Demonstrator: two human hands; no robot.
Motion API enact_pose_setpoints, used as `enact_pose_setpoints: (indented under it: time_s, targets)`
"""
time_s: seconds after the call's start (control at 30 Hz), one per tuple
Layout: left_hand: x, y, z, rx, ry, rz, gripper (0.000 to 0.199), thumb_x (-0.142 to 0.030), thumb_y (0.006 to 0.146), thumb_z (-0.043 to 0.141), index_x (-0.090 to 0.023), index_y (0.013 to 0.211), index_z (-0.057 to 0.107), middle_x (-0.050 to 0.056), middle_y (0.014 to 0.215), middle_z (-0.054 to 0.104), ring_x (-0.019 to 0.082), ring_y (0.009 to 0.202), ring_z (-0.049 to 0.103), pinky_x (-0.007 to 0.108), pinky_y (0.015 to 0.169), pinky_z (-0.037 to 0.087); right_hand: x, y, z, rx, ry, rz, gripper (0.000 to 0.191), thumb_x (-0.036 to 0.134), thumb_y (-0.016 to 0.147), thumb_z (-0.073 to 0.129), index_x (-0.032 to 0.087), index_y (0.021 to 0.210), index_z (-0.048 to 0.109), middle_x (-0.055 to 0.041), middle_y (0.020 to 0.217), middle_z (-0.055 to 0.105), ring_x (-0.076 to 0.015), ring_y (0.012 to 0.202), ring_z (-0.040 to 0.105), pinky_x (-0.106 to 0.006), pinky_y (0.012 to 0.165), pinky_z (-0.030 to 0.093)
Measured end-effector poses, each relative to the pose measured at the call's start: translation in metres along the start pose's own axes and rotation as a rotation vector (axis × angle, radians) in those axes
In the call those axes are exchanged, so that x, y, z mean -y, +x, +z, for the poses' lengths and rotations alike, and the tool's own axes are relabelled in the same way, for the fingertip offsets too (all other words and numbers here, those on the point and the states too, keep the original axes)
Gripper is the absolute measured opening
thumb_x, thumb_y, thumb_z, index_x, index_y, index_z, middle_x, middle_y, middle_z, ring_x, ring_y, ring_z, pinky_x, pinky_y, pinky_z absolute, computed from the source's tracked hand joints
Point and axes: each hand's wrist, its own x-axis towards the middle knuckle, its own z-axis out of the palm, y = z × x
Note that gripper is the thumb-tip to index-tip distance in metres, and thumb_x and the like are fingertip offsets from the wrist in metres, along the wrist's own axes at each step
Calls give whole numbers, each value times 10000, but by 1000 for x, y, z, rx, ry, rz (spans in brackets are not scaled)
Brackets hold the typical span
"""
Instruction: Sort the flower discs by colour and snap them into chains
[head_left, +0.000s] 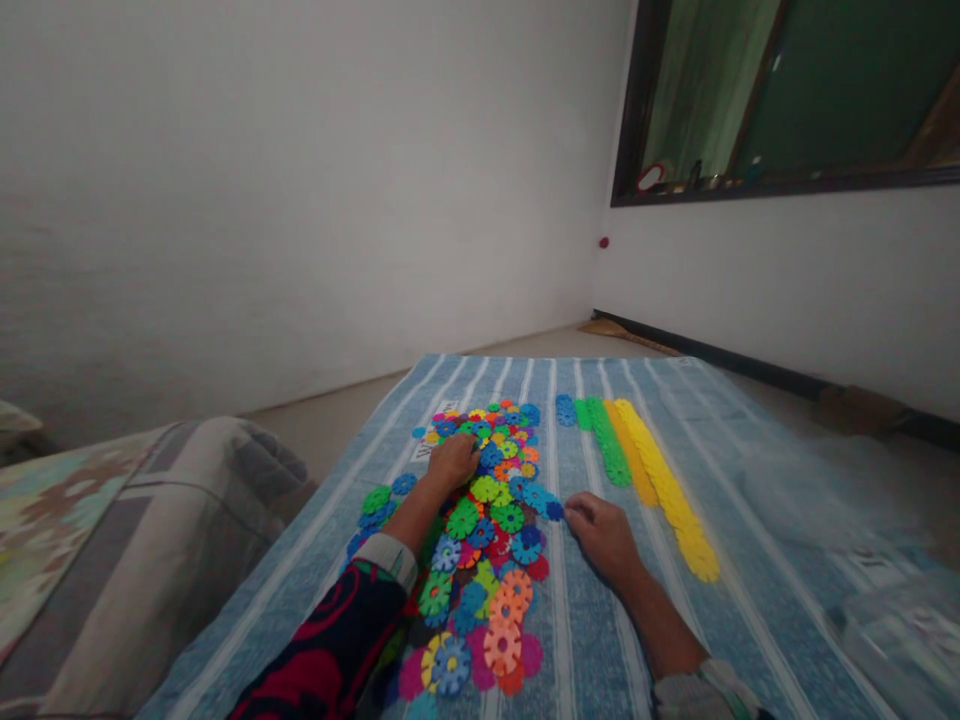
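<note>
A long pile of notched, flower-shaped plastic discs (pixel 463 518) in many colours runs down the striped cloth. Over its upper left part is my left hand (pixel 453 461), fingers curled down among the discs; what they pinch, if anything, is hidden. My right hand (pixel 598 530) is closed just right of the pile, thumb and fingers together. A dark blue disc (pixel 554 511) lies right at its fingertips, and I cannot tell whether it is gripped. Farther right, overlapping discs form a yellow row (pixel 667 490), an orange row (pixel 632 455), a green row (pixel 607 445) and a short blue row (pixel 565 410).
The blue striped cloth (pixel 577 620) covers the work surface. Clear plastic packaging (pixel 900 630) rests at its right edge. To the left stands a cloth-covered piece of furniture (pixel 187 540). A white wall (pixel 315 200) rises behind, with a dark-framed window (pixel 795 100) at right.
</note>
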Motion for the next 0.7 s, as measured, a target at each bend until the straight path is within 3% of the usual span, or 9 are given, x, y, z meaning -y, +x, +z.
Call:
enact_pose_setpoints:
  time_s: [0.17, 0.37, 0.7]
  targets:
    - [2, -6, -5, 2, 52, -34, 271, -263, 886, 455, -160, 991, 683, 131, 1050, 697, 272, 1042, 635, 360, 882, 473, 1, 1, 1, 4, -24, 11, 237, 334, 802, 509, 204, 788, 707, -17, 692, 693, -184, 684, 618, -254, 632, 393]
    - [-3, 2, -2, 5, 62, -26, 300, -286, 897, 447, -195, 1096, 651, 109, 1157, 676, 251, 1101, 614, 331, 884, 476, -1, 1, 2, 0, -44, 11, 239, 328, 805, 506, 201, 793, 709, -22, 711, 705, -181, 699, 625, -250, 633, 393]
    - [4, -3, -13, 57, 112, -38, 331, -249, 899, 380, -178, 965, 697, 116, 1053, 712, 248, 1019, 649, 316, 826, 483, -2, 3, 3, 2, -62, 23, 215, 317, 809, 522, 210, 789, 707, -13, 721, 708, -175, 711, 628, -245, 640, 382]
